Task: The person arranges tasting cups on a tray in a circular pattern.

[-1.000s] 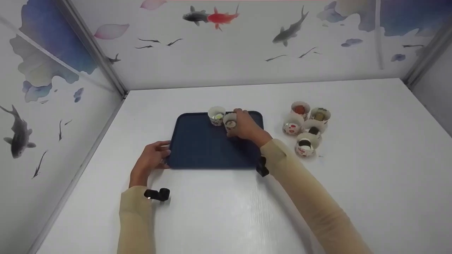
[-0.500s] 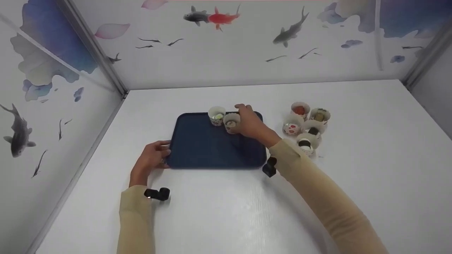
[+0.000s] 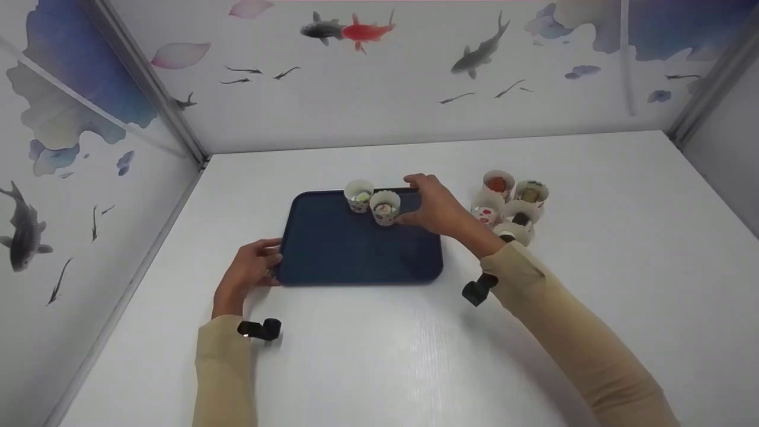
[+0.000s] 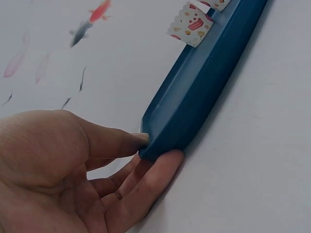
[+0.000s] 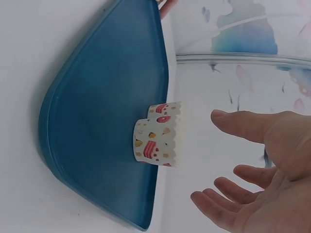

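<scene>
A blue tray (image 3: 356,249) lies on the white table, and my left hand (image 3: 248,268) grips its left edge. In the left wrist view the thumb (image 4: 121,141) presses the rim from above while the fingers are beneath. Two patterned paper cups (image 3: 385,209) stand side by side at the tray's back, each with a small piece of food inside. My right hand (image 3: 440,207) hovers just right of the nearer cup, thumb and fingers spread apart. The right wrist view shows a gap between that hand (image 5: 262,165) and the cups (image 5: 154,141).
Right of the tray several more paper cups (image 3: 498,185) stand clustered on the table, with orange, greenish and dark-wrapped food in them. The right forearm partly covers the nearest one. White walls (image 3: 403,118) painted with fish enclose the table (image 3: 356,356).
My right hand has let go of the nearer paper cup and drawn back to the right, its fingers spreading. The cup stays on the tray. My left hand keeps its hold.
</scene>
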`<state>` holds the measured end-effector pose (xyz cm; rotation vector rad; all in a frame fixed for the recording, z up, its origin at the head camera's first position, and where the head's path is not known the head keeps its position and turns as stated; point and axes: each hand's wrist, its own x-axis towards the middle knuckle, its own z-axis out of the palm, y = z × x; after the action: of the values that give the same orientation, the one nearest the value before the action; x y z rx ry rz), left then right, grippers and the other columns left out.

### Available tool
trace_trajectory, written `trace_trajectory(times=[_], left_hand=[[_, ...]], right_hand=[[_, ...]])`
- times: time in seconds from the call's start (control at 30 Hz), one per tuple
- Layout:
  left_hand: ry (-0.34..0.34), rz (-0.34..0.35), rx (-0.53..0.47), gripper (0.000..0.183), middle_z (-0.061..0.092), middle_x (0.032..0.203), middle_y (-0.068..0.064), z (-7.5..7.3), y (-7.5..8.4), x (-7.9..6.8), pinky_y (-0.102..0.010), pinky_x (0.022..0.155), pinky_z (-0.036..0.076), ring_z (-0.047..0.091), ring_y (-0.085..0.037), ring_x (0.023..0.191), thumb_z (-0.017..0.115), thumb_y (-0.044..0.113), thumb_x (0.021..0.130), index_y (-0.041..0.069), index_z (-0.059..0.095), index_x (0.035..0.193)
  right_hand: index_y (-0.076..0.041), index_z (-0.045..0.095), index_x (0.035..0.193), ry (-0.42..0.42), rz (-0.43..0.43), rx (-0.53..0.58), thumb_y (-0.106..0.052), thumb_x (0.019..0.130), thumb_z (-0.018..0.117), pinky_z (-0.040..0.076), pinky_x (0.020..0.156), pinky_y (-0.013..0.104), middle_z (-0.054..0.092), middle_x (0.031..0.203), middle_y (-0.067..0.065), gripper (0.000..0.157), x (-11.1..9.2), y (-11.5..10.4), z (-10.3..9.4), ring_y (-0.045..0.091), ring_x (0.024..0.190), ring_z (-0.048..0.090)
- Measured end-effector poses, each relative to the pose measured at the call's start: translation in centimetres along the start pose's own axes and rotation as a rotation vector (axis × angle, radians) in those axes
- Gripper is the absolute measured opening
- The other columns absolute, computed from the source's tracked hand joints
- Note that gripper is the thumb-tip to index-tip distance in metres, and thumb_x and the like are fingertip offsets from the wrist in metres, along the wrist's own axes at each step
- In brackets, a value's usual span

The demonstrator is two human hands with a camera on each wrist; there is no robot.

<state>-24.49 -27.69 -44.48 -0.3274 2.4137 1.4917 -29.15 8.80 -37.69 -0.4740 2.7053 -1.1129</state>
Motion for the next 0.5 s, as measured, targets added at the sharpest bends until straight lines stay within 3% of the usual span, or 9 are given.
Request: trace_trajectory(times=[0.5], left_hand=[[0.009, -0.006, 0.015, 0.049, 0.049, 0.149, -0.022, 0.1, -0.1, 0.2, -0.026, 0.073, 0.059, 0.061, -0.024, 0.113, 0.047, 0.007, 0.104, 0.01, 0.042, 0.153]], right_hand=[[-0.009, 0.04, 0.151, 0.056, -0.007, 0.053, -0.015, 0.089, 0.076, 0.043, 0.113, 0.051, 0.04, 0.153, 0.016, 0.072, -4.4, 0.8, -2.3, 0.038, 0.141, 0.041]])
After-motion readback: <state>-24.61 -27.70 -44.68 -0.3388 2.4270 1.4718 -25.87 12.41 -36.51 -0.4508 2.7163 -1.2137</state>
